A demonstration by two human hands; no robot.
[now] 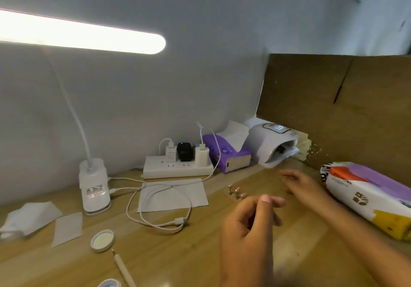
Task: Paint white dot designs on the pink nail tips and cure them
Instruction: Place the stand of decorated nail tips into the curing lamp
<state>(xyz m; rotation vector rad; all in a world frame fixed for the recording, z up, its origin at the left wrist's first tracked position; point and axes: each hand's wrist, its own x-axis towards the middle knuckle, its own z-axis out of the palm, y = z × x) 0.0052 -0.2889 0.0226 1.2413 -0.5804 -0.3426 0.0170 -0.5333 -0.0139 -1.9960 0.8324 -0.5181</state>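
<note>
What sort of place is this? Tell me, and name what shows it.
Probably a home nail-art workspace: a curing lamp at the back, pink nail tips on small stands on the wooden desk, and a thin pen-like tool near the front edge.

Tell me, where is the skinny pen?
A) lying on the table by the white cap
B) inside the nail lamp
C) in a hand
A: the pen lies flat on the table, right next to the white cap.
</note>
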